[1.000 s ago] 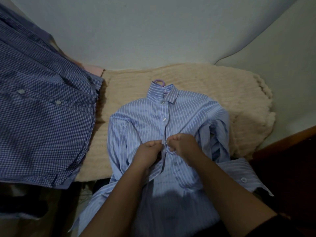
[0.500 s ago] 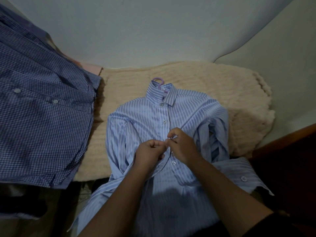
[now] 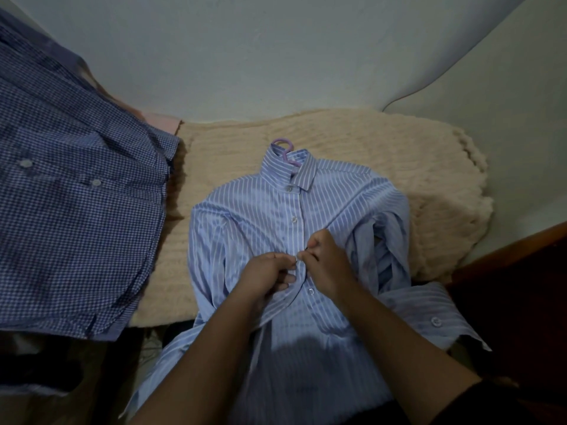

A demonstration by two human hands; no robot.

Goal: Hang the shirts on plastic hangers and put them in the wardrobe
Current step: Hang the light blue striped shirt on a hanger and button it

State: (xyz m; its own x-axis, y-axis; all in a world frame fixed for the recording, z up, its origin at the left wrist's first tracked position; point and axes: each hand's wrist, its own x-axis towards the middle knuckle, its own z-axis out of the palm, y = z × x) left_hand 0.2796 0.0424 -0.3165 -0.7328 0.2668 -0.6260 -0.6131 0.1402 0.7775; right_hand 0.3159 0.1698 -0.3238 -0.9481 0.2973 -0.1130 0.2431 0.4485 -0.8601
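- Your striped shirt (image 3: 251, 228) lies face up on the cream blanket (image 3: 399, 154), collar toward the blanket's far edge and its tail spilling over the near edge toward you.
- The purple hanger (image 3: 283, 144) is already inside it: only the hook shows, poking out of the collar, so the hanging step looks done for this shirt.
- The collar button and the one below it are closed. You are now at the third button (image 3: 296, 259), roughly mid-chest.
- Your left hand (image 3: 267, 276) is curled and pinches the left edge of the front opening right at that button.
- Your right hand (image 3: 326, 265) is curled too, pinching the opposite edge, and its fingertips (image 3: 308, 250) meet the left hand's at the button. Whether the button is through its hole yet, you cannot tell from here.
- One more button (image 3: 311, 291) shows just below your hands, unfastened by the look of the loose front edge; the lower front falls into shadow.
- Judged so: this shirt is nearly ready, with the buttoning to finish and the carry to the wardrobe left. No wardrobe is in view.
- The checked shirt (image 3: 76, 216) lies off the blanket's left edge, overlapping it slightly. No hanger is visible in it, so it probably waits its turn.
- Something pink (image 3: 162, 124) peeks out behind the checked shirt at the blanket's far left corner; too little shows to name it.
- No container appears anywhere; a dark wooden edge (image 3: 506, 250) runs along the right.
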